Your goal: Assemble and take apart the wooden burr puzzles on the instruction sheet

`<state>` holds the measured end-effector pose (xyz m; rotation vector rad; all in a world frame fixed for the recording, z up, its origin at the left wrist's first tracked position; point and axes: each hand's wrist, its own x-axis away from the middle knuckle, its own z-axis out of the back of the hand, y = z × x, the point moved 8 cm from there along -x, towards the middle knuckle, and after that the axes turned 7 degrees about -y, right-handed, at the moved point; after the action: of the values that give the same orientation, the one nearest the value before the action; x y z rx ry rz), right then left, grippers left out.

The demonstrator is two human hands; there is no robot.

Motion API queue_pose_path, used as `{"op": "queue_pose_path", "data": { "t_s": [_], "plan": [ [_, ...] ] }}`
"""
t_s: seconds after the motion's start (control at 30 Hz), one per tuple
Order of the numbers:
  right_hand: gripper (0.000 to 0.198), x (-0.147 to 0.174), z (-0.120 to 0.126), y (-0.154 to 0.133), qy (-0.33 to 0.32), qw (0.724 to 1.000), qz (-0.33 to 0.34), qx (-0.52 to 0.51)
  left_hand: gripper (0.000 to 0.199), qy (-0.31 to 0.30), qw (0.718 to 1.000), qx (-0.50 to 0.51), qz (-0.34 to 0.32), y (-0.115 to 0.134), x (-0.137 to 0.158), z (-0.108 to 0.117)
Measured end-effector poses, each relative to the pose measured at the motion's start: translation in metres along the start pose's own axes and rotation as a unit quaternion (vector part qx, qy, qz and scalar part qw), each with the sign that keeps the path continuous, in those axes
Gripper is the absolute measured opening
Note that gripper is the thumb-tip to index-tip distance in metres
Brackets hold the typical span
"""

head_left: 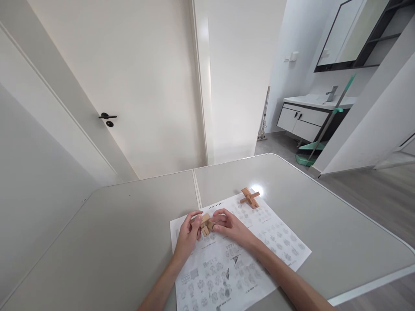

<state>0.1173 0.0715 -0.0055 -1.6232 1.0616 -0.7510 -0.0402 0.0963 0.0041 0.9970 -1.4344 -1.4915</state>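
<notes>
Both hands meet over a printed sheet, clamped on one small cluster of wooden blocks (205,219). The left hand (189,231) grips its left side between thumb and fingers; the right hand (230,225) pinches at its right side with curled fingers. The pieces are pale, straight-edged and smooth-looking, set at angles to one another; the fingers cover much of them, so I cannot fairly say how many there are or how they interlock.

The cluster sits above the upper left part of the white paper sheet (238,259), which is thin, flat and matte, covered in rows of small grey figures and lines of print. On the sheet's far edge, towards the far right corner of the counter (129,242), rests a second wooden piece (250,198), redder in tone: flat bars crossed over one another, with a dark mark on one end.

The counter has a smooth, slightly glossy grey top with a pale rim and rounded far corners. A light seam (196,185) runs from the far edge down to the sheet, and a bright patch of reflected light shines beside the crossed bars. Past the far edge stands a plain white door (155,86) with a black metal handle (106,116).
</notes>
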Motion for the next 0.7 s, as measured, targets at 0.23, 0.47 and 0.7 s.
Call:
{"op": "queue_pose_path", "data": {
  "t_s": [0.23, 0.47, 0.7],
  "plan": [
    [0.050, 0.003, -0.005, -0.004, -0.017, 0.999, -0.019, 0.027, 0.040, 0.013, 0.998, -0.054, -0.004, 0.009, 0.005, -0.001],
    [0.051, 0.003, -0.014, -0.001, -0.053, 0.998, -0.029, 0.013, 0.042, 0.008, 0.994, -0.105, -0.026, 0.018, 0.007, -0.003],
    [0.050, 0.002, -0.012, -0.008, -0.047, 0.998, -0.019, -0.029, 0.054, -0.097, 0.990, -0.098, -0.025, 0.022, 0.011, -0.014]
  ]
}}
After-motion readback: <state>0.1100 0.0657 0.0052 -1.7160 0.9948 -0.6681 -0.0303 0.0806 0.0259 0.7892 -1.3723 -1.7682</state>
